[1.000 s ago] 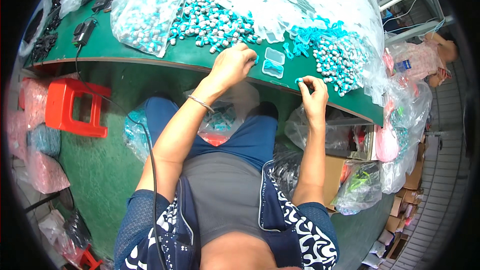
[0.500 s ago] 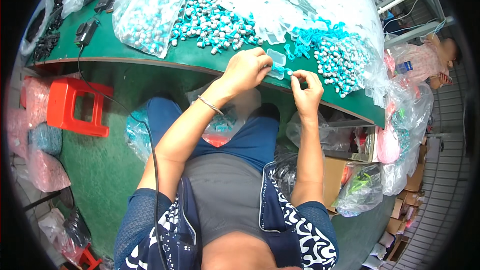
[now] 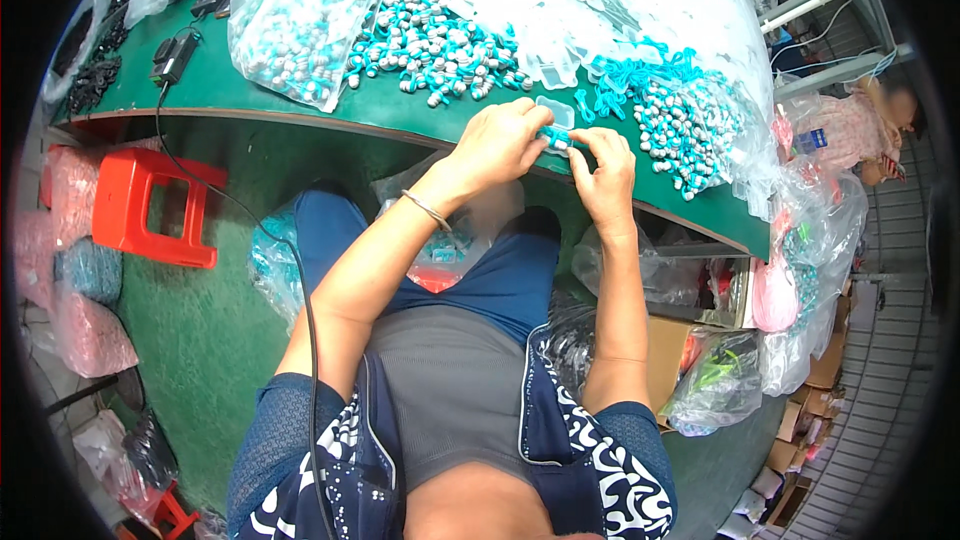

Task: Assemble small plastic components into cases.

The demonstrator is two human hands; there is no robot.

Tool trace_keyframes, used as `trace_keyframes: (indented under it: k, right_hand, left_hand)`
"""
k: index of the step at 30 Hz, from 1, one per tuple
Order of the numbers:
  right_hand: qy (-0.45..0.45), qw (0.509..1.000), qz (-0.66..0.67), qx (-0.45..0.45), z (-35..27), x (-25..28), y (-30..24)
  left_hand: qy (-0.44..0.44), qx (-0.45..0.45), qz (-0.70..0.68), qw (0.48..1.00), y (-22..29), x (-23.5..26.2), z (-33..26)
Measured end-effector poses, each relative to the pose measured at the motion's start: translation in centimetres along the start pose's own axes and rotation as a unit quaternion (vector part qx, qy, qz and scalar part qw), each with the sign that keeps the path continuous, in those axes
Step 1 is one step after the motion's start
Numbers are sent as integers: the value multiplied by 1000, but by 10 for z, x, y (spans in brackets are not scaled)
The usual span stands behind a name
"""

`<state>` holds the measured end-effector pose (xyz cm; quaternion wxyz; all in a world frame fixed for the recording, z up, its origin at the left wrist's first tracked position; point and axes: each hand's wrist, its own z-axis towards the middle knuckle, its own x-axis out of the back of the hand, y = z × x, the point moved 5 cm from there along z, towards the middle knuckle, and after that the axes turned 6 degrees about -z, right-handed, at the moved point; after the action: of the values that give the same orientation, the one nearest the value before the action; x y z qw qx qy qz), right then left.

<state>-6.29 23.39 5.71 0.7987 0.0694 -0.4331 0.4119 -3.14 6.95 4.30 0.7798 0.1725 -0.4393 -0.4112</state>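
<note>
Head view showed two hands meeting at the near edge of the green desk [image 3: 300, 105]. The left hand [image 3: 505, 145] and right hand [image 3: 605, 175] each had fingers pinched on one small teal piece [image 3: 556, 139], beside one clear plastic case [image 3: 555, 112]. Beyond lay a heap of teal-and-silver pieces [image 3: 430, 50], too many to count, and one red stool [image 3: 145, 205] far left.

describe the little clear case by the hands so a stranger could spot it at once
On the green worktable, look at its near edge where both hands meet. Just above the fingertips lies a small clear plastic case, alone on bare green, flat and see-through, unlike the heaped teal-and-white pieces around it.
</note>
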Motion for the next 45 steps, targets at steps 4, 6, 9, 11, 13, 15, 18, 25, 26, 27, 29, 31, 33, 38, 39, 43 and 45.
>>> trace_keyframes:
  k: [4, 6, 9, 11, 13, 15, 18, 25, 26, 27, 29, 31, 33, 38, 39, 43, 45]
  right_hand:
    - [-25, 999, -43, 20, -1, -1, -1]
    - [-28, 998, -48, 23, -1, -1, 0]
    - [-21, 999, -32, 16, 2, 1, -6]
    - [-16, 999, -29, 13, 3, 0, -8]
    - [-16, 1000, -14, 6, 3, -3, -6]
    - [-23, 1000, 10, -4, 1, -9, 3]
    - [-29, 998, 49, -28, 1, -11, 8]
    - [-5, 993, 78, -89, -3, -16, 11]
    - [-2, 993, 78, -87, -4, -17, 11]
    - [0, 993, 77, -88, -6, -18, 13]
    - [16, 996, 56, -71, -9, -19, 13]
    - [27, 997, 41, -60, -9, -20, 12]
    - [30, 998, 31, -55, -11, -19, 10]
    - [20, 990, 98, -97, -9, -20, 9]
    - [20, 991, 95, -91, -9, -20, 10]
    - [21, 991, 89, -102, -10, -14, 13]
    - [30, 993, 72, -94, -12, -12, 15]
  left_hand:
    - [0, -6, -5, 1000, -2, -1, -1]
    - [-11, -4, -5, 1000, -5, -3, -2]
    - [-10, 20, -15, 1000, -6, -2, -2]
    - [-3, 32, -18, 999, -5, -3, -1]
    - [3, 34, -10, 999, -6, -4, -1]
    - [-4, 40, 1, 999, -8, -7, -1]
    - [-12, 69, 13, 997, -12, -11, -1]
    - [63, 134, -15, 989, -5, -11, -2]
    - [65, 130, -7, 989, -4, -11, -3]
    - [66, 126, -1, 990, -4, -11, -3]
    - [72, 112, 12, 991, -3, -14, -6]
    - [87, 91, 28, 992, -1, -14, -7]
    - [99, 68, 30, 992, 2, -13, -10]
    - [110, 54, 37, 992, 4, -10, -14]
    - [108, 50, 33, 992, 4, -9, -14]
    - [89, 29, 3, 996, 13, -8, -10]
    - [75, 17, 30, 997, 10, -12, -14]
